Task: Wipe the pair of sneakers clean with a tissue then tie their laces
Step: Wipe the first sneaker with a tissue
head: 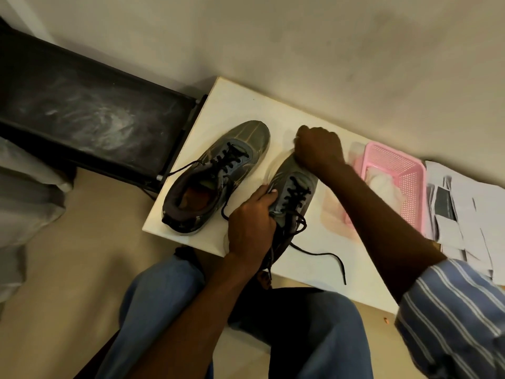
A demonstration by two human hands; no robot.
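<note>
My left hand (250,228) grips the near sneaker (293,192) round its mid/heel, steadying it on the white table (232,105). Right hand (318,149) is curled over its toe; tissue hidden, can't tell if I'm holding one. Other sneaker (216,176) sits just beside, laces loose. Pink basket (393,170) w/ tissues to the right.
</note>
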